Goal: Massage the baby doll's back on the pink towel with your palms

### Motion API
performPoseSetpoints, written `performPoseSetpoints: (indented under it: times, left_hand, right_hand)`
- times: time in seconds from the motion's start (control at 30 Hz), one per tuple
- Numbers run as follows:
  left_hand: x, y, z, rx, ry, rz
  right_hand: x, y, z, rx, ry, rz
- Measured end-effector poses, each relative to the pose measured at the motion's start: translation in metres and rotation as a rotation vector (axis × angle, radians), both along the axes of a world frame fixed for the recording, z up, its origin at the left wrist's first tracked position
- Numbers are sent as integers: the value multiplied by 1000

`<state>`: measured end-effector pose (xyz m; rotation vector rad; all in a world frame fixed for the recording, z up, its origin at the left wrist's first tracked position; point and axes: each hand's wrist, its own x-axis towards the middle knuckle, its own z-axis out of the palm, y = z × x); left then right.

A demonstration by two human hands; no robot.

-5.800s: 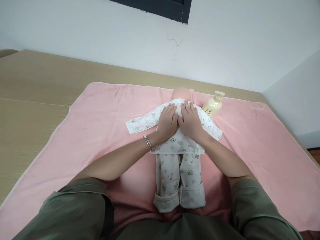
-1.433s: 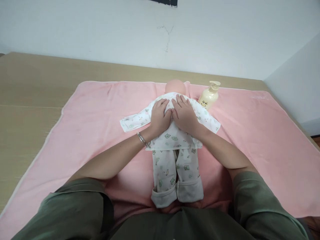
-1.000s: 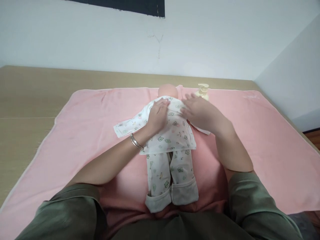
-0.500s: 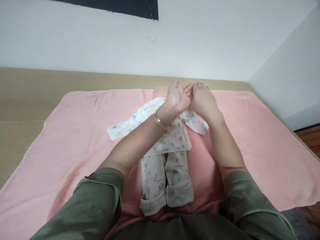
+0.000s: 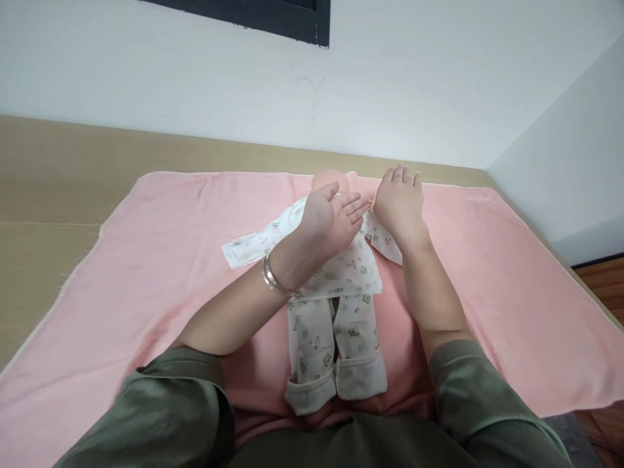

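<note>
A baby doll lies on its back, its round head (image 5: pixel 329 180) away from me. It wears a white printed top (image 5: pixel 348 276) and matching trousers (image 5: pixel 312 344) with turned-up cuffs. Above its chest I hold my left hand (image 5: pixel 331 218) palm up, fingers stretched, nothing lying in it. A silver bangle (image 5: pixel 273 276) circles that wrist. My right hand (image 5: pixel 400 201), back towards me and fingers stretched forward, hovers over the doll's right-side sleeve (image 5: pixel 385 242). Its palm and most of the thumb are hidden. A small orange spot shows between the hands, too small to name.
A pink blanket (image 5: pixel 487 292) lies under the doll on a light wooden surface (image 5: pixel 58 175). Behind stands a white wall (image 5: pixel 234 84) with a dark frame (image 5: pixel 292 23) high up. Brown wooden floor (image 5: pixel 602 283) shows at the right.
My hands have drawn apart: they were nearly touching at the fingers. The left hand has come down and nearer to me, uncovering more of the doll's head. The view has shifted slightly.
</note>
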<state>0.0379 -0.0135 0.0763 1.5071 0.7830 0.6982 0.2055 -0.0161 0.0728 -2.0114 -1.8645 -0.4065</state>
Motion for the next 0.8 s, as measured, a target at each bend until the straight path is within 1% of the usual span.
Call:
performPoseSetpoints:
  times: [0.1,0.17,0.23,0.27,0.33,0.4,0.43,0.47,0.57,0.6,0.63,0.7,0.77,0.8]
  left_hand:
    - [-21,-21,11,65,80,81]
    - [-26,-28,19,30,50,76]
    - [-25,-33,29,-23,-9,37]
    - [-24,-36,36,-24,-30,26]
    - [-24,-43,49,36,-56,42]
    - [-27,-54,63,80,-83,82]
    - [-31,-60,69,70,-96,108]
    - [-35,-66,74,56,-109,123]
    - [-49,-85,80,55,-202,141]
    - [-51,-90,80,30,-266,130]
    - [-53,-94,80,-31,-343,105]
    - [-51,-102,80,-213,-506,35]
    - [-45,-106,78,-383,-619,-18]
    - [-41,-107,77,-432,-659,-26]
  right_hand:
    - [0,-2,3,-44,35,-34]
    - [-4,-7,10,-59,91,-10]
    - [-15,-18,19,-53,146,74]
    - [-24,-25,23,-48,162,129]
    - [-47,-45,29,-35,171,218]
    - [-71,-66,30,-31,146,304]
    - [-81,-75,29,-30,125,367]
    - [-89,-84,28,4,94,420]
    - [-100,-102,25,138,9,506]
    - [-100,-105,24,184,-6,520]
    - [-99,-107,24,223,-13,532]
    - [-97,-110,26,287,-10,560]
    - [-97,-114,27,300,14,601]
    - [-98,-116,27,291,39,621]
